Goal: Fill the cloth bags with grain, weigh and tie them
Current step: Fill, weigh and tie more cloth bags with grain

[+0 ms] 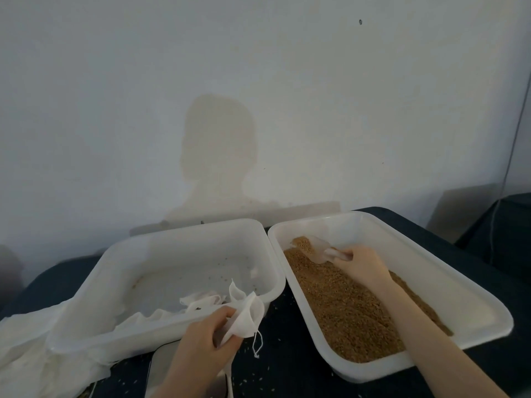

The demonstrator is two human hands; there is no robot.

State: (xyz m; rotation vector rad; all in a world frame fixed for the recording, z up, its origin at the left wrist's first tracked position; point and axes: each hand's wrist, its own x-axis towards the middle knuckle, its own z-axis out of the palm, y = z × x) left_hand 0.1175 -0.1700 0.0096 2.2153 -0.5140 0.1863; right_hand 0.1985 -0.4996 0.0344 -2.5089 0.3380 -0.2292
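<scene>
My left hand (201,340) grips a small white cloth bag (244,317) above the near rim of the left tub, its drawstring (257,344) dangling below. My right hand (360,267) holds a clear plastic scoop (317,249) by its handle, inside the right white tub (448,285). The scoop's mouth is pushed into the brown grain (339,305), with a heap of grain at its tip. More empty cloth bags (198,301) lie in the left white tub (161,337).
A flat metal scale (163,366) lies partly under my left forearm at the near edge. A crumpled white cloth (31,351) spills over the left tub's near-left corner. Loose grains dot the dark table (284,363) between the tubs. A wall stands right behind.
</scene>
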